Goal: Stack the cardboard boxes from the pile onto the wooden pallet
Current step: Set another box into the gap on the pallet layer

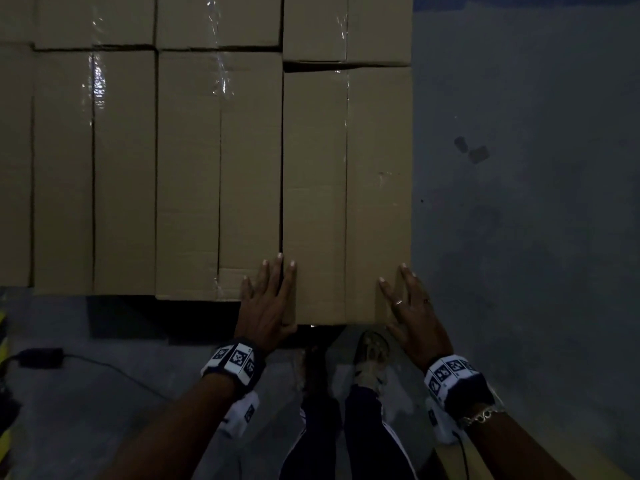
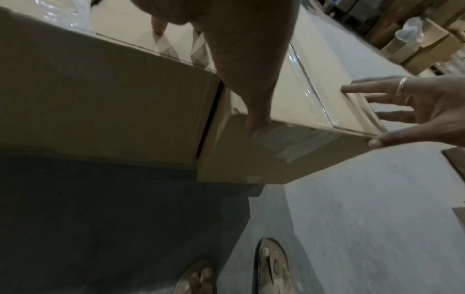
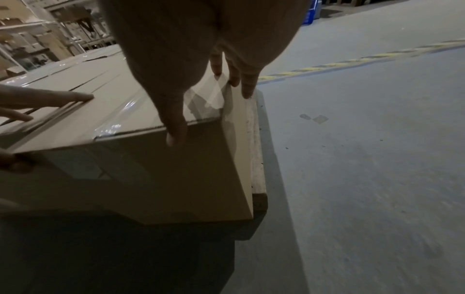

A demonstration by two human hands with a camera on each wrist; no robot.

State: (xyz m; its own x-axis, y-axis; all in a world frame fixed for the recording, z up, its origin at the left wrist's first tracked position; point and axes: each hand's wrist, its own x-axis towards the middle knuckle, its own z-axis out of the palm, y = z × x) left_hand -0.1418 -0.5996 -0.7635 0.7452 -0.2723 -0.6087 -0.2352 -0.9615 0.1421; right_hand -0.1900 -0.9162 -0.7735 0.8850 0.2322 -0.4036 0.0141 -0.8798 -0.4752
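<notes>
Several long brown cardboard boxes lie side by side in rows. The rightmost box [image 1: 346, 185] [image 2: 289, 153] [image 3: 163, 179] juts out toward me past its neighbour [image 1: 218, 168] [image 2: 100, 99]. My left hand [image 1: 268, 299] [image 2: 241, 59] rests flat on its near left corner, fingers straight on top and thumb down the front face. At the near right corner my right hand [image 1: 410, 306] [image 3: 176, 59] [image 2: 415, 107] lies the same way, fingers spread on top. Under the box's right side shows a strip of the wooden pallet [image 3: 256, 159].
Bare grey floor [image 1: 519, 202] stretches to the right of the boxes. My feet [image 1: 370, 355] stand just under the jutting box. A black power adapter with its cable [image 1: 40, 356] lies on the floor at left. A yellow-black floor stripe [image 3: 352, 61] and shelving with boxes [image 2: 427, 39] are farther off.
</notes>
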